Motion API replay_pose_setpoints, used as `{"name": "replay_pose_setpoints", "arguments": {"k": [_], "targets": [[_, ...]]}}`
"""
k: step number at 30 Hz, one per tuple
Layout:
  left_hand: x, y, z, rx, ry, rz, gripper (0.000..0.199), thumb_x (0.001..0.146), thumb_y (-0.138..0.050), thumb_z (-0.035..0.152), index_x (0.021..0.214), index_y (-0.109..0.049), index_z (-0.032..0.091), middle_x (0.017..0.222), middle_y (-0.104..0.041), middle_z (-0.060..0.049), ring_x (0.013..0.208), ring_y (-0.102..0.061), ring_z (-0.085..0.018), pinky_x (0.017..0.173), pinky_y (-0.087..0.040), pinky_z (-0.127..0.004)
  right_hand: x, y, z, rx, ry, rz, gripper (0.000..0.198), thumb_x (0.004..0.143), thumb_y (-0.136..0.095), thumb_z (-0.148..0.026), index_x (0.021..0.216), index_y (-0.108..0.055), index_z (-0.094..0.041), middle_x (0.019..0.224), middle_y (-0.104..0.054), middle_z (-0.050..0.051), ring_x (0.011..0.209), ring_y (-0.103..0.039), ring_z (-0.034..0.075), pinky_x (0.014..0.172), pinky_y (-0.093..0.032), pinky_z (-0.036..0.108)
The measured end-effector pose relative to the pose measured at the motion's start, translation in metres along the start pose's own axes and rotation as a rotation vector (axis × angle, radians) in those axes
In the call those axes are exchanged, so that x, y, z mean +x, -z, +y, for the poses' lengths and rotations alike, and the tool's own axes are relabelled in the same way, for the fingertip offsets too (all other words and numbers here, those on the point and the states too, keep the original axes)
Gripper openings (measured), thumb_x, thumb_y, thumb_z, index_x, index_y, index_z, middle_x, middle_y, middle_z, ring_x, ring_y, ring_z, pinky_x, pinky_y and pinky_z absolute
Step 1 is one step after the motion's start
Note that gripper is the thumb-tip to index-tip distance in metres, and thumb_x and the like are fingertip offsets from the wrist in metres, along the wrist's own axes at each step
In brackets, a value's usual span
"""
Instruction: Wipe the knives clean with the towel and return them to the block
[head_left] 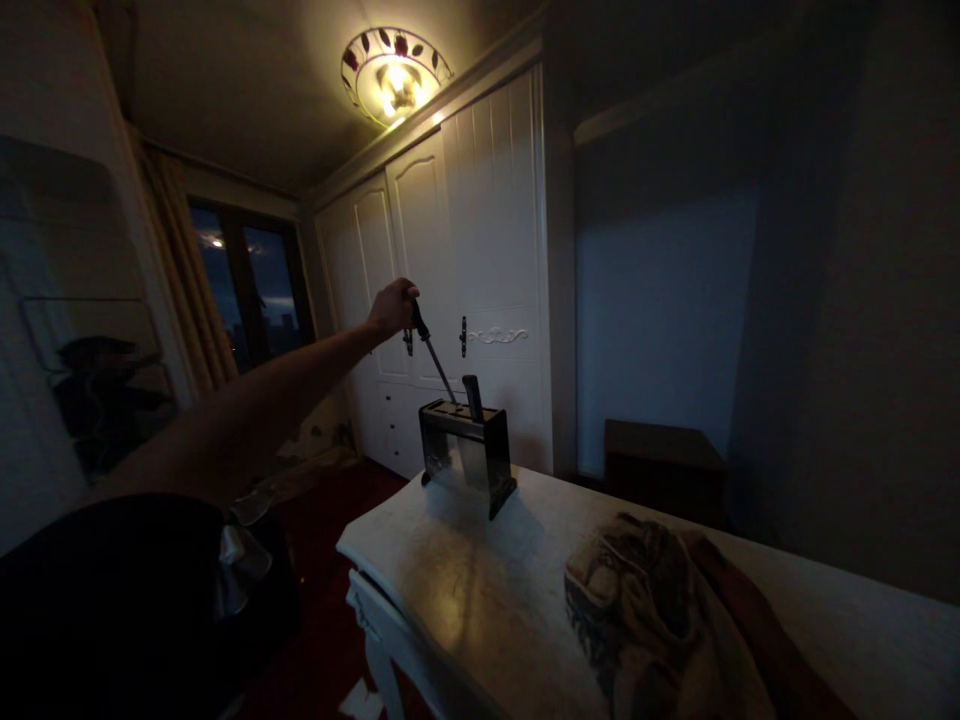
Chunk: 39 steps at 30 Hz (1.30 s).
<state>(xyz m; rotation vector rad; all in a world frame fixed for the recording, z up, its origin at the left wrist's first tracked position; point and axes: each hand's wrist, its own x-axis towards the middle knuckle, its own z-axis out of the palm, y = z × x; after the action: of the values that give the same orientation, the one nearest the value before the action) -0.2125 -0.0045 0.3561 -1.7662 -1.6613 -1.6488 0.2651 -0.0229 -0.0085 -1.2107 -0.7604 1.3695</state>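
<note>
My left hand is closed round the black handle of a sharpening steel, a thin grey rod that slants down to the right. Its lower end meets the top of a knife block with dark end panels and a shiny front. Another black-handled knife stands in the block, its blade hidden. On the right, my right hand holds a patterned brown and beige cloth at the tabletop; most of its fingers are hidden by the cloth and the dim light.
The block and cloth are on a white table with a curved edge and carved leg. Behind it stands a white wardrobe. A dark low cabinet is at the back right. White paper lies on the red floor.
</note>
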Motion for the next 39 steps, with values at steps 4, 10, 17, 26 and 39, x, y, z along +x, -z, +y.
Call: {"name": "replay_pose_setpoints", "arguments": {"k": [4, 10, 17, 26, 39], "targets": [[-0.002, -0.002, 0.004, 0.020, 0.012, -0.015, 0.011, 0.079, -0.049, 0.019, 0.088, -0.055, 0.016, 0.069, -0.051, -0.002, 0.057, -0.054, -0.015, 0.055, -0.055, -0.038, -0.002, 0.000, 0.000, 0.002, -0.003, -0.008, 0.050, 0.044, -0.080, -0.042, 0.090, -0.075, -0.023, 0.093, -0.075, 0.013, 0.091, -0.068, 0.042, 0.072, -0.058, 0.047], [-0.005, -0.007, 0.016, -0.005, 0.000, -0.057, 0.010, 0.083, -0.047, 0.020, 0.088, -0.055, 0.015, 0.072, -0.052, -0.003, 0.058, -0.053, -0.014, 0.053, -0.056, -0.037, -0.006, -0.004, 0.002, 0.023, -0.007, -0.061, 0.053, 0.045, -0.080, -0.045, 0.093, -0.074, -0.022, 0.092, -0.075, 0.014, 0.088, -0.069, 0.041, 0.072, -0.058, 0.047], [-0.008, -0.014, 0.029, 0.002, -0.056, -0.127, 0.008, 0.082, -0.050, 0.019, 0.087, -0.056, 0.015, 0.072, -0.055, -0.004, 0.059, -0.053, -0.014, 0.053, -0.055, -0.034, -0.006, -0.001, 0.002, -0.008, 0.003, -0.067, 0.050, 0.047, -0.080, -0.044, 0.093, -0.075, -0.024, 0.094, -0.075, 0.012, 0.089, -0.069, 0.041, 0.073, -0.057, 0.048], [-0.015, -0.018, 0.045, 0.067, -0.086, -0.177, 0.014, 0.086, -0.044, 0.017, 0.089, -0.057, 0.015, 0.071, -0.054, -0.003, 0.056, -0.054, -0.012, 0.052, -0.054, -0.029, 0.006, 0.005, 0.002, -0.088, 0.022, -0.026, 0.051, 0.046, -0.080, -0.046, 0.087, -0.075, -0.015, 0.094, -0.074, 0.016, 0.107, -0.062, 0.043, 0.089, -0.052, 0.047], [-0.019, -0.034, 0.042, 0.146, 0.027, -0.181, 0.018, 0.090, -0.047, 0.021, 0.101, -0.059, 0.014, 0.082, -0.062, -0.006, 0.060, -0.058, -0.012, 0.052, -0.053, -0.024, 0.003, 0.007, -0.001, -0.194, 0.033, -0.090, 0.066, 0.050, -0.078, -0.058, 0.097, -0.072, -0.013, 0.091, -0.075, 0.013, 0.098, -0.067, 0.037, 0.091, -0.051, 0.045]]}}
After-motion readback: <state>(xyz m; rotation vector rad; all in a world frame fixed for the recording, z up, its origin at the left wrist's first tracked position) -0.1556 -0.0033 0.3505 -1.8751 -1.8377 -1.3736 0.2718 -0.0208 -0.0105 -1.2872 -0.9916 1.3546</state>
